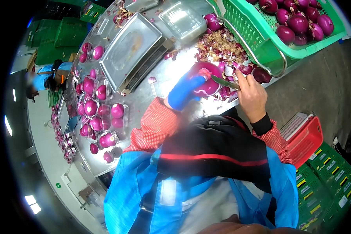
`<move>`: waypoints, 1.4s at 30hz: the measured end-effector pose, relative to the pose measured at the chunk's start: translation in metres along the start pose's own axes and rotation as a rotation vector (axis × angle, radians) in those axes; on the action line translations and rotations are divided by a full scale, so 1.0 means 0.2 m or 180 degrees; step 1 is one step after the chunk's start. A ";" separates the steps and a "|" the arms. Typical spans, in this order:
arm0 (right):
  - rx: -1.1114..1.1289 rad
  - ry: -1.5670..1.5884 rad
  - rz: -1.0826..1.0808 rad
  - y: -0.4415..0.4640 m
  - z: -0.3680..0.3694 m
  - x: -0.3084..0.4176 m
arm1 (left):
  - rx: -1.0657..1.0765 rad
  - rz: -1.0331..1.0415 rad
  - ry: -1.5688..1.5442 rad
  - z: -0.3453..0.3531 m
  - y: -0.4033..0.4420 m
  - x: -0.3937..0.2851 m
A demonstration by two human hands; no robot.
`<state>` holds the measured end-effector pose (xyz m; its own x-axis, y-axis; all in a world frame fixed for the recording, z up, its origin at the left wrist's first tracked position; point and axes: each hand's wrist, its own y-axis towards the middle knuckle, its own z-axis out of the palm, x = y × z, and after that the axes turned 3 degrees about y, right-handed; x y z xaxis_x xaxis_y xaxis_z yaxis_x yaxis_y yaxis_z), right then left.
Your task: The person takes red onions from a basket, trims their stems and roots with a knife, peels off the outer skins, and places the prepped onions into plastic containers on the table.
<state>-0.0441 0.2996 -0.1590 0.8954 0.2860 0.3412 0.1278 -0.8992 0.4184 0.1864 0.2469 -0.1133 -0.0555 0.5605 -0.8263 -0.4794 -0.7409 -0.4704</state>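
Observation:
My left hand (182,93), in a blue glove, is closed around a large, glossy red onion (210,90) above the metal table. In my bare right hand (253,98) is a knife (224,83), its dark blade reaching left to the onion's near face. Whether the edge is cutting into the skin I cannot tell. Just beyond both hands lies a heap of dry onion skins and root trimmings (222,48). A dark red onion piece (261,75) rests right of the heap, close to my right hand.
A green crate (257,39) of red onions stands at the upper right, its metal handle near my right hand. A scale (130,50) and stacked clear trays (183,21) occupy the table. Packed onions (90,107) sit left. Red (308,142) and green crates (327,179) stand lower right. Another person (46,81) is far left.

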 end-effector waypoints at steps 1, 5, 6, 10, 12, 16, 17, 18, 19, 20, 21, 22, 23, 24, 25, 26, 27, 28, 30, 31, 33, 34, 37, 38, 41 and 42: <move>-0.0011 -0.0035 0.0044 0.00 0.01 0.00 | -0.0005 0.0053 0.0049 0.01 0.00 0.00; 0.0086 0.0004 0.0422 -0.02 0.07 0.03 | -0.0134 0.0236 0.0030 0.04 0.01 0.02; 0.0046 0.0322 0.0552 -0.02 0.09 0.04 | -0.0194 0.0277 -0.0031 0.04 0.02 0.03; 0.0165 0.1573 0.1122 -0.03 0.18 0.09 | -0.0288 0.0167 -0.0160 0.01 0.04 0.04; 0.0588 0.2398 0.1751 -0.02 0.21 0.09 | -0.0231 0.0158 -0.0352 -0.01 0.05 0.06; 0.1128 0.2996 0.2384 0.05 0.16 -0.03 | -0.0314 0.0303 -0.0665 0.09 0.01 0.08; 0.1038 0.2933 0.2257 0.04 0.17 -0.02 | -0.0211 0.0218 -0.0669 0.08 0.01 0.07; 0.0925 0.2862 0.2129 0.03 0.18 0.00 | -0.0089 0.0141 -0.0665 0.06 0.01 0.06; 0.0799 0.2782 0.1994 0.03 0.19 0.00 | 0.0036 0.0084 -0.0588 0.02 0.03 0.08; 0.0809 0.2863 0.2121 0.03 0.19 -0.01 | -0.0005 0.0048 -0.0483 0.02 0.05 0.07; 0.0806 0.2951 0.2248 0.02 0.19 -0.01 | -0.0042 0.0016 -0.0366 0.02 0.06 0.06; 0.0792 0.3042 0.2378 0.01 0.20 -0.02 | -0.0074 -0.0019 -0.0241 0.02 0.08 0.04; 0.0503 0.3126 0.2254 -0.01 0.21 -0.03 | -0.0063 0.0003 -0.0282 0.02 0.11 0.03; 0.0328 0.3308 0.2247 -0.02 0.22 -0.03 | -0.0049 0.0020 -0.0329 0.03 0.13 0.03; 0.0154 0.3488 0.2231 -0.03 0.24 -0.03 | -0.0033 0.0037 -0.0378 0.03 0.16 0.04; 0.0184 0.3448 0.2247 -0.04 0.23 -0.04 | 0.0078 -0.0037 -0.0510 0.00 0.21 0.07; 0.0215 0.3408 0.2263 -0.05 0.21 -0.04 | 0.0184 -0.0117 -0.0641 -0.06 0.27 0.13; 0.0258 0.3312 0.2239 -0.07 0.21 -0.05 | 0.0284 -0.0198 -0.0774 -0.11 0.32 0.20; 0.0274 0.3085 0.2266 -0.12 0.24 -0.07 | -0.0261 -0.0176 -0.0284 -0.11 0.37 0.21; 0.0462 0.2952 0.2396 -0.14 0.23 -0.07 | -0.0562 -0.0282 -0.0062 -0.08 0.33 0.17; 0.0505 0.2796 0.2397 -0.17 0.19 -0.05 | -0.0946 -0.0186 0.0094 -0.11 0.32 0.20; 0.0532 0.2859 0.2404 -0.20 0.21 -0.06 | -0.0955 0.0209 0.0301 -0.16 0.31 0.24; 0.0566 0.2856 0.2199 -0.28 0.26 -0.08 | -0.1288 0.0680 0.0824 -0.28 0.33 0.15; 0.0607 0.2856 0.2144 -0.30 0.27 -0.09 | -0.1371 0.0959 0.0964 -0.24 0.32 0.05; 0.0869 0.2893 0.2006 -0.30 0.27 -0.11 | -0.1252 0.1767 0.1167 -0.12 0.35 -0.24; 0.1028 0.2947 0.2067 -0.27 0.24 -0.12 | -0.1030 0.2094 0.1150 -0.06 0.37 -0.32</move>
<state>-0.0515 0.3255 -0.2306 0.1978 -0.2449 0.9492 -0.0172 -0.9690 -0.2464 0.1648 0.1510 -0.0990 0.0750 -0.1393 -0.9874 -0.1674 -0.9779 0.1252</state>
